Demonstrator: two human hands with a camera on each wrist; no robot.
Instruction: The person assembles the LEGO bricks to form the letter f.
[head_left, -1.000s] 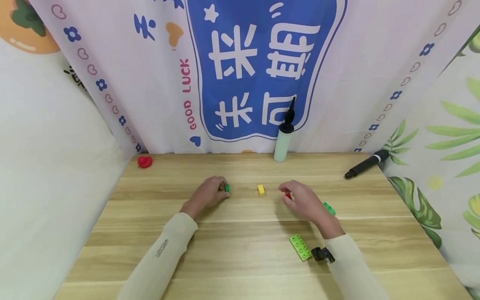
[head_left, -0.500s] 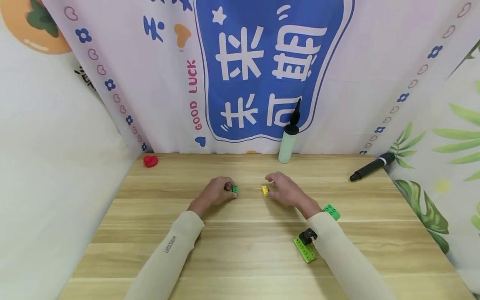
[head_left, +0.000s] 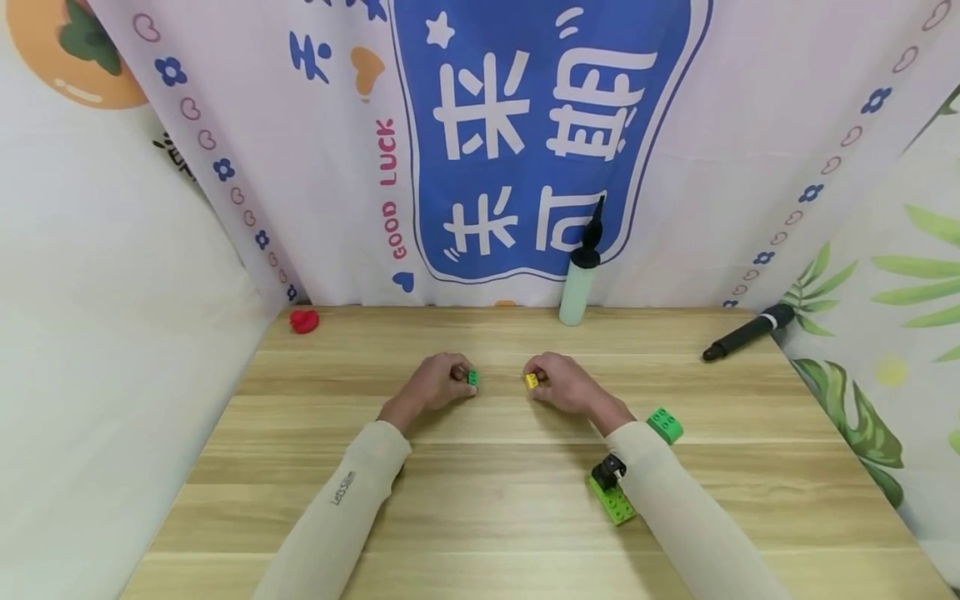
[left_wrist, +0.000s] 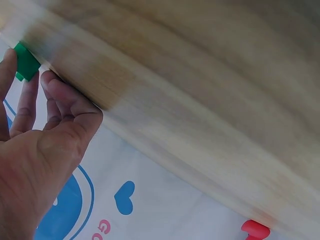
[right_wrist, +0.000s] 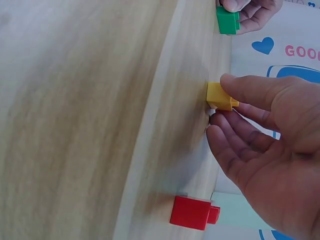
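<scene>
My left hand (head_left: 433, 385) pinches a small green toy brick (head_left: 472, 378) between thumb and fingers, at the middle of the table. In the left wrist view that green brick (left_wrist: 26, 62) sits at the fingertips. To its right, my right hand (head_left: 568, 385) has thumb and fingers on a small yellow brick (head_left: 532, 381), which rests on the wood. The right wrist view shows the thumb pressed on the yellow brick (right_wrist: 218, 96). A red brick (right_wrist: 190, 212) stands on the table apart from that hand; in the head view the right hand hides it.
A bigger green brick (head_left: 665, 425) and a lime-green brick (head_left: 613, 502), partly covered by the wrist camera, lie by the right forearm. Along the back stand a red toy (head_left: 303, 321), a pale green hand pump (head_left: 577, 287) and a black microphone-like object (head_left: 747, 332).
My right hand has let go of the red brick, moved left and closed its fingers on the yellow brick. My left hand keeps its pinch on the green brick. The head view has shifted slightly.
</scene>
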